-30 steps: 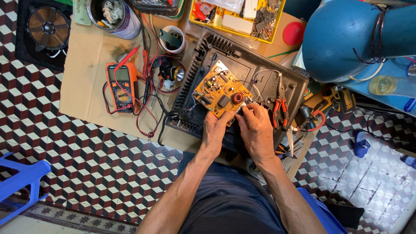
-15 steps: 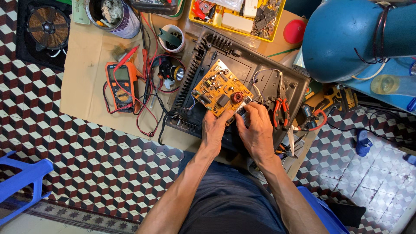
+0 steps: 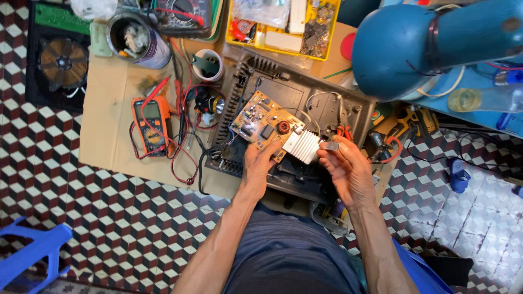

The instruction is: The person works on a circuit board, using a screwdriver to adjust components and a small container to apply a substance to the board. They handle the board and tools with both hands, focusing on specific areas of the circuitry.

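The left hand (image 3: pixel 260 166) grips the near edge of an orange-tan circuit board (image 3: pixel 262 124), fingers clenched on it so that it stands tilted above the open black appliance casing (image 3: pixel 305 98). A ribbed silver heat sink (image 3: pixel 303 146) is fixed at the board's right end, just beside the right hand (image 3: pixel 347 170). That hand pinches a small grey rectangular part (image 3: pixel 332 146) between thumb and fingertips, held close to the heat sink's right edge; whether the two touch cannot be told.

The casing lies at the right end of a sheet of cardboard (image 3: pixel 111 109) spread on a patterned tile floor (image 3: pixel 109 207), its near edge overhanging the person's lap. Along the casing's left edge run tangled red and black test leads (image 3: pixel 182 158), leading to an orange multimeter (image 3: pixel 151 124) near the middle of the cardboard. Red-handled pliers (image 3: pixel 344 132) lie just behind the right hand, inside the casing's right edge.

At the cardboard's far edge stand a round tin (image 3: pixel 137 39) of odds and ends and a yellow parts tray (image 3: pixel 283 22). A large blue lamp head (image 3: pixel 403 49) hangs over the far right corner, crowding the space above the casing there. A copper induction coil (image 3: pixel 64 62) sits off the cardboard's left edge. The widest bare room is the left near part of the cardboard and the floor in front of it; a blue plastic stool (image 3: pixel 32 253) stands at the near left.
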